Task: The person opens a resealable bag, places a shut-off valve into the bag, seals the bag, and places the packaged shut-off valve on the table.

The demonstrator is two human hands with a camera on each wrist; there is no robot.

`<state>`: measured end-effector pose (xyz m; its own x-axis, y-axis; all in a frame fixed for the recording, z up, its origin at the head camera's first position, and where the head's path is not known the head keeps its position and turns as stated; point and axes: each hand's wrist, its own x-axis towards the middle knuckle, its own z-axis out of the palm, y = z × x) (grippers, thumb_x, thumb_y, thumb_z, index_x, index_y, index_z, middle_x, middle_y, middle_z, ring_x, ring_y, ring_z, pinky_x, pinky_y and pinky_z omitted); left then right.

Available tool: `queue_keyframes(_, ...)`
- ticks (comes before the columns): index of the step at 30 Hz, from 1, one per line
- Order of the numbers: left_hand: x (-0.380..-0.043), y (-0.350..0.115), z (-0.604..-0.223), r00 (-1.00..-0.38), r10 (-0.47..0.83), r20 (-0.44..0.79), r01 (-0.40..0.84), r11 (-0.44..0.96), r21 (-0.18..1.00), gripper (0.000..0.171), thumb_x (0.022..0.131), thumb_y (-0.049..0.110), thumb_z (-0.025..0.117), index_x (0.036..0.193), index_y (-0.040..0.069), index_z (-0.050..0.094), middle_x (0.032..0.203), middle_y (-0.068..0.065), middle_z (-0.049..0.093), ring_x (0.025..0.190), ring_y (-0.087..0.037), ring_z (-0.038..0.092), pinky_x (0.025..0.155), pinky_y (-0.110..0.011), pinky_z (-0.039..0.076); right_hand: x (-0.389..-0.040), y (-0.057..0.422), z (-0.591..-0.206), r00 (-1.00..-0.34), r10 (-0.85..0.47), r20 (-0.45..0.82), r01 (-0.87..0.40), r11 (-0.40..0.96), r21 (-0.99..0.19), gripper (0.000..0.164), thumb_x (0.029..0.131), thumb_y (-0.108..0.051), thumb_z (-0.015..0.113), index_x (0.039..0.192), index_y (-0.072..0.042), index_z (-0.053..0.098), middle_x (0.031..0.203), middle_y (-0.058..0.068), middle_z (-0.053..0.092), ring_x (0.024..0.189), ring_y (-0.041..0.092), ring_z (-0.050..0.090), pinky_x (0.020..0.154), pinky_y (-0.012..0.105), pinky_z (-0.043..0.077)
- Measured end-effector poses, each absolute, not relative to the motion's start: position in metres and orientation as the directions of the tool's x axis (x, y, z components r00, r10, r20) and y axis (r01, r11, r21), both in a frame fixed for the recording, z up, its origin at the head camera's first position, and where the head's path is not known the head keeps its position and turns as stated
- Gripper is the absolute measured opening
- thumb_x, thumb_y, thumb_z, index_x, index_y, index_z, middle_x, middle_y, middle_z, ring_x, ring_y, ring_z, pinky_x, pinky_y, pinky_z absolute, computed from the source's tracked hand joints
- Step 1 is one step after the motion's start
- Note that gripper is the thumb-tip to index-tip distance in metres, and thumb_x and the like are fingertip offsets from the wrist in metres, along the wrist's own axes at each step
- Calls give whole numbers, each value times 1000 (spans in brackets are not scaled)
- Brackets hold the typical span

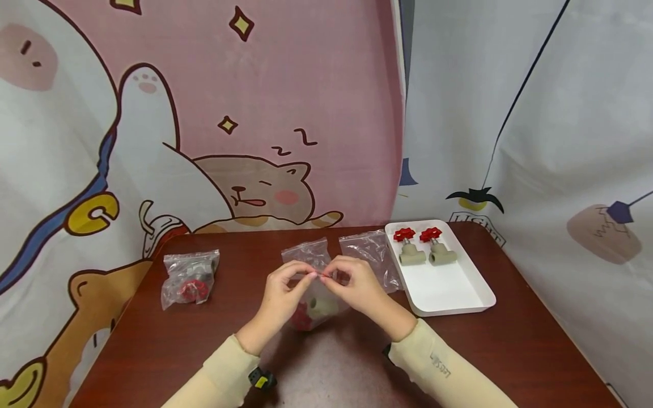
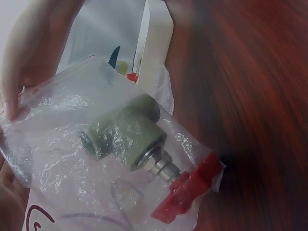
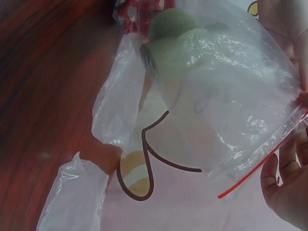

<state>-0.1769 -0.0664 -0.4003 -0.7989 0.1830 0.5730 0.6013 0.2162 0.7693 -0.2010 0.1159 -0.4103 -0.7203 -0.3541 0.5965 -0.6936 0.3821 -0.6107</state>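
Observation:
A clear zip bag (image 2: 62, 173) hangs between my two hands above the table. Inside it is a grey-green stop valve (image 2: 132, 137) with a metal stem and a red handwheel (image 2: 190, 190). With thumb and fingertips, my left hand (image 1: 283, 288) pinches the bag's top edge. My right hand (image 1: 359, 283) pinches the same edge, its fingertips almost meeting the left ones. Along that edge runs a red zip strip (image 3: 260, 166), seen in the right wrist view. Whether the zip is parted cannot be made out.
A white tray (image 1: 454, 290) on the right holds two similar valves (image 1: 412, 256) at its far end. Flat clear bags (image 1: 374, 255) lie beside the tray and behind my hands. Another bagged valve (image 1: 191, 279) lies on the left of the brown table (image 1: 168, 351). Printed curtains hang behind.

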Motion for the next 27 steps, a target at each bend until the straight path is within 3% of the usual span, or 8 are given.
queue_keyframes(10, -175, -64, -400, -784, 170, 597, 620, 233, 749, 4, 84, -1, 68, 88, -2, 69, 85, -13, 68, 78, -18, 68, 64, -21, 55, -202, 117, -414, -648, -373, 664, -761, 364, -538, 4, 80, -12, 74, 81, -8, 72, 76, -5, 67, 64, 8, 56, 54, 23, 45)
queue_keyframes(15, -175, -65, -401, -781, 181, 597, 624, 237, 745, 4, 84, -1, 67, 88, -1, 68, 85, -12, 67, 79, -18, 67, 64, -22, 55, -200, 118, -414, -678, -368, 636, -735, 356, -578, 5, 78, -6, 75, 82, -9, 72, 77, -2, 67, 66, 11, 57, 55, 24, 46)
queue_keyframes(20, -176, -65, -401, -780, 180, 599, 626, 235, 744, 4, 84, 0, 68, 88, -1, 68, 85, -12, 67, 79, -18, 67, 64, -22, 55, -199, 115, -412, -712, -357, 604, -702, 336, -628, 8, 76, -1, 76, 82, -4, 71, 75, 5, 66, 63, 22, 57, 53, 27, 46)
queue_keyframes(27, -175, -64, -400, -777, 190, 601, 630, 235, 740, 4, 83, -2, 68, 87, -1, 68, 83, -13, 67, 76, -19, 67, 61, -21, 55, -200, 114, -412, -676, -352, 648, -737, 342, -583, 9, 75, 2, 75, 79, -4, 71, 72, 4, 65, 57, 18, 53, 50, 20, 40)
